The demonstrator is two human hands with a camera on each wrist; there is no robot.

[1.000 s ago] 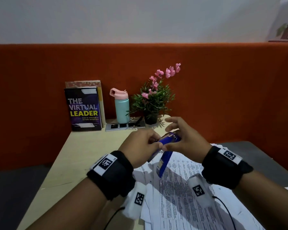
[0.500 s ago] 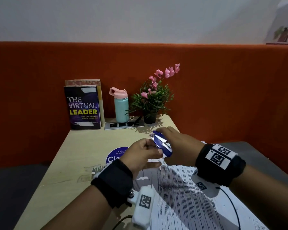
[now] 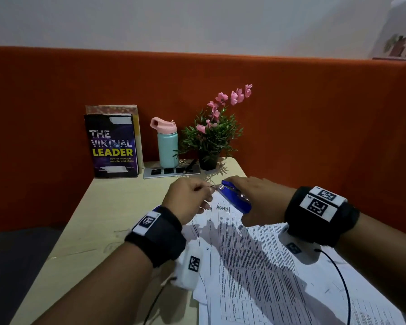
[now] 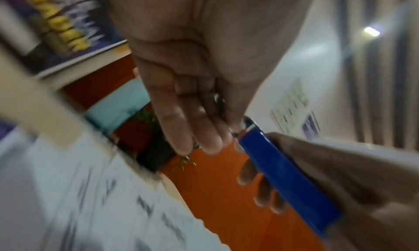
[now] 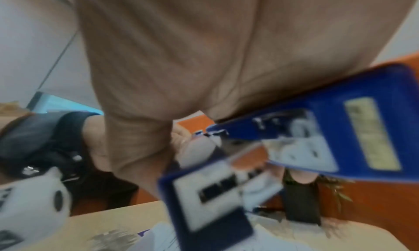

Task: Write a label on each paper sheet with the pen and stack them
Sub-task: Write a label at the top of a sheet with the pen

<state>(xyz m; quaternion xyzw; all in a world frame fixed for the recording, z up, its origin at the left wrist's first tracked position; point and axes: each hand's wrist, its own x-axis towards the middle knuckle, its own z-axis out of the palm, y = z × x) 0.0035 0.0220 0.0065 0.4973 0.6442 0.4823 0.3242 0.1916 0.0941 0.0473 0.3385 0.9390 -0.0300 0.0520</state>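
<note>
A stack of printed paper sheets (image 3: 256,266) lies on the wooden table (image 3: 117,219). The top sheet bears a handwritten label (image 3: 223,208) near its far edge. My right hand (image 3: 244,207) grips a blue stapler (image 3: 236,200) just above that edge, its front end pointing left. The right wrist view shows the stapler (image 5: 328,129) with its two halves apart. My left hand (image 3: 209,192) pinches a small shiny metal piece (image 4: 218,100) right at the stapler's front end (image 4: 249,127). No pen is in sight.
At the table's far end stand a dark book (image 3: 113,146), a teal bottle with a pink lid (image 3: 167,146), a potted plant with pink flowers (image 3: 213,139) and a flat socket strip (image 3: 171,171). An orange partition (image 3: 314,125) encloses the table.
Both hands moved forward and down to the sheet's far edge. The stapler, which hung wide open a second ago, now lies tilted in my right hand; my left fingers work at its front end.
</note>
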